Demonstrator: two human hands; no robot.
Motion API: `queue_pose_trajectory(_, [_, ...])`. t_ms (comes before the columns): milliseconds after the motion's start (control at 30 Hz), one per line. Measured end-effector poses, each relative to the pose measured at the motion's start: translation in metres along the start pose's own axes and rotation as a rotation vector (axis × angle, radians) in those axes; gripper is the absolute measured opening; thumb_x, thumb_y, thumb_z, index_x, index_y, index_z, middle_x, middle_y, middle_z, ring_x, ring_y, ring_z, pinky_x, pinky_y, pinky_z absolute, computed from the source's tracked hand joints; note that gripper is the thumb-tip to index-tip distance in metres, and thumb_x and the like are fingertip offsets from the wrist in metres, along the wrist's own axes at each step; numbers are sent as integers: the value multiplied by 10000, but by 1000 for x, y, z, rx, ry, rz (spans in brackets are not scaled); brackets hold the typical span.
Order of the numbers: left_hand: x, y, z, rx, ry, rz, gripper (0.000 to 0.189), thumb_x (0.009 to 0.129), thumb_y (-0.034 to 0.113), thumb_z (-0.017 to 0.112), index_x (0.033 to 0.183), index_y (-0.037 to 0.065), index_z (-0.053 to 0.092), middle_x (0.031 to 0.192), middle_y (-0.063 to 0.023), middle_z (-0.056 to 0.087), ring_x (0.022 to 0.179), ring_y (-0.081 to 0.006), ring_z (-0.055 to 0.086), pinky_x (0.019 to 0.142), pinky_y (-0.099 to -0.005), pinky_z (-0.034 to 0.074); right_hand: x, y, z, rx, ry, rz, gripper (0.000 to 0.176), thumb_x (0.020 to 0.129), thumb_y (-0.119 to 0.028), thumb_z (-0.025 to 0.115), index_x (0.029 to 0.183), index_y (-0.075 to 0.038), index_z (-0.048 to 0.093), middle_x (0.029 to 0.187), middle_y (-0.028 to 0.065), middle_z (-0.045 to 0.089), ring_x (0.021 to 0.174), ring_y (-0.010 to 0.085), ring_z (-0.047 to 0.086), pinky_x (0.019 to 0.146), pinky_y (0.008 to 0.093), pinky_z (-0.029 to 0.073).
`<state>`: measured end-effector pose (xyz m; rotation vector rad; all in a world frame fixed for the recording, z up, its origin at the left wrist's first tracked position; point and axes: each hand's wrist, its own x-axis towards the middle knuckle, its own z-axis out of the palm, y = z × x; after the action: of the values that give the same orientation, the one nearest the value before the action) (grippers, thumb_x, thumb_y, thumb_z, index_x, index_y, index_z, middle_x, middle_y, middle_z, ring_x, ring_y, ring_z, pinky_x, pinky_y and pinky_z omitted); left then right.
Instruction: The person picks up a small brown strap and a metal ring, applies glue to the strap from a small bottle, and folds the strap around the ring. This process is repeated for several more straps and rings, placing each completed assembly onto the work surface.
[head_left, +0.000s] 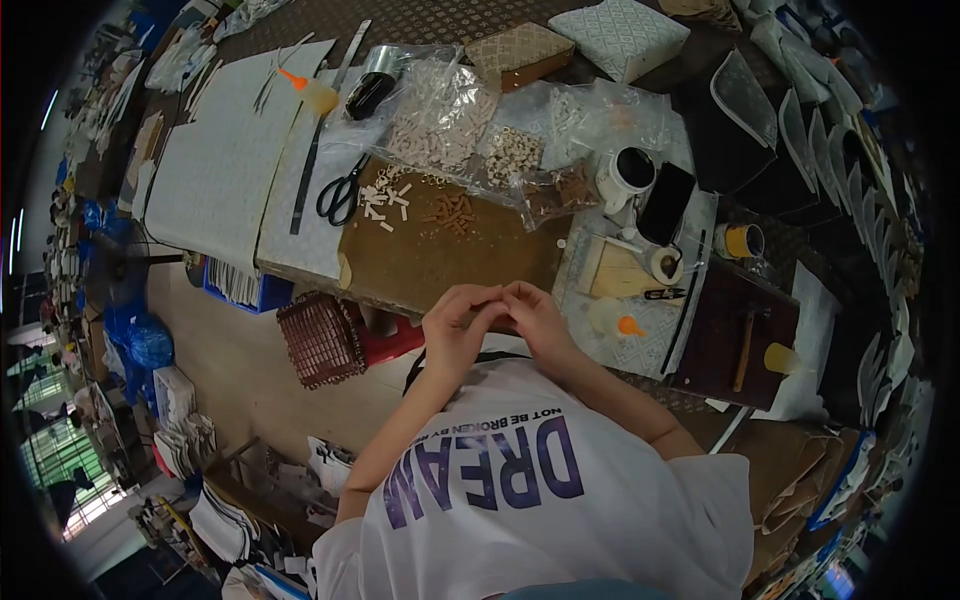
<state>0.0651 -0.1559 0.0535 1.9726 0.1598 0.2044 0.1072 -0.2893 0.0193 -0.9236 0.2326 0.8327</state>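
both hands are raised together in front of the chest, just at the near edge of the worktop (pixel 640 345). the left hand (pixel 452 328) and the right hand (pixel 543 318) touch each other at the fingertips (pixel 500 293). each grip is narrow, with the fingers pinched closed. if a small piece is between them, it is too small to tell.

just beyond the hands, a brown board (pixel 450 262) lies on the worktop. on it are a few small white pegs (pixel 385 200) and, near them, a little heap of brown pegs (pixel 452 212). black scissors (pixel 340 190) lie at the left edge of the board, beside a long metal ruler (pixel 318 150). clear bags of small parts (pixel 440 112) lie behind the board. to the right stand a white mug (pixel 625 177) and a black phone (pixel 666 202). a small bottle with an orange cap (pixel 614 321) lies near the right hand. a woven basket (pixel 320 340) is below the worktop edge, left of the left hand.
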Motion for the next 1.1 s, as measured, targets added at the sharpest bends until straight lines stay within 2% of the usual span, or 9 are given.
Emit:
queue_pose_trajectory(100, [-4, -12, 0, -37, 49, -148, 206, 846, 44, 607, 1041, -7, 567, 759, -33, 606, 763, -112, 576, 671, -237, 473, -3, -2, 3, -333, 18, -46, 174, 898, -184, 560, 928, -13, 567, 874, 45, 602, 761, 99, 573, 740, 242, 480])
queue_pose_trajectory(200, [2, -19, -1, -158, 166, -191, 102, 908, 89, 520, 888, -10, 529, 712, -54, 560, 652, -112, 562, 576, -233, 471, -5, -11, 12, -224, -47, 32, 164, 909, -184, 546, 913, -22, 565, 864, 36, 592, 760, 106, 566, 742, 254, 477])
queue_pose_trajectory(300, [8, -23, -9, -489, 257, -303, 234, 975, 188, 396, 813, 26, 445, 635, -20, 461, 537, -86, 455, 502, -221, 415, 6, -8, 8, 307, -199, 88, 161, 924, -198, 523, 919, -42, 565, 866, 25, 574, 786, 120, 551, 758, 276, 468])
queue_pose_trajectory(333, [8, -21, -10, -550, 244, -312, 292, 997, 248, 326, 775, 71, 392, 602, 7, 359, 498, -78, 328, 462, -224, 321, 8, -10, 7, 377, -225, 119, 161, 928, -203, 514, 923, -49, 560, 862, 20, 561, 792, 123, 541, 765, 280, 463])
queue_pose_trajectory(500, [1, 6, -17, -586, 206, -357, 300, 988, 248, 369, 740, 81, 391, 586, 21, 364, 491, -60, 344, 452, -202, 317, 8, -21, 14, 570, -340, 213, 161, 944, -228, 481, 939, -74, 529, 845, 3, 504, 801, 124, 498, 786, 290, 446])
queue_pose_trajectory(700, [-10, 2, -11, -588, 211, -355, 314, 981, 256, 396, 724, 77, 414, 580, 37, 373, 496, -42, 353, 454, -196, 318, 2, -22, 22, 520, -260, 228, 164, 954, -260, 453, 894, -107, 452, 802, -19, 418, 759, 114, 434, 758, 273, 407])
queue_pose_trajectory(900, [-14, 0, -6, -611, 262, -335, 211, 961, 203, 458, 799, 71, 488, 648, 40, 437, 559, -25, 387, 500, -179, 325, -3, -14, 17, 544, -325, 173, 237, 963, -335, 411, 840, -133, 420, 738, -28, 345, 699, 112, 360, 680, 263, 344])
queue_pose_trajectory(1000, [-15, -9, 3, -573, 214, -368, 117, 938, 139, 501, 848, 66, 515, 696, 36, 468, 602, -23, 405, 534, -170, 331, -10, -22, 15, 482, -290, -4, 260, 968, -343, 394, 806, -140, 392, 712, -29, 302, 670, 110, 315, 651, 259, 310])
queue_pose_trajectory(1100, [-8, -21, 21, -510, -124, -386, 159, 922, 165, 540, 803, 60, 533, 640, 47, 464, 557, -27, 412, 493, -181, 341, -23, -45, 1, 460, -190, -234, 282, 976, -331, 374, 766, -144, 366, 692, -35, 303, 644, 116, 323, 646, 262, 316])
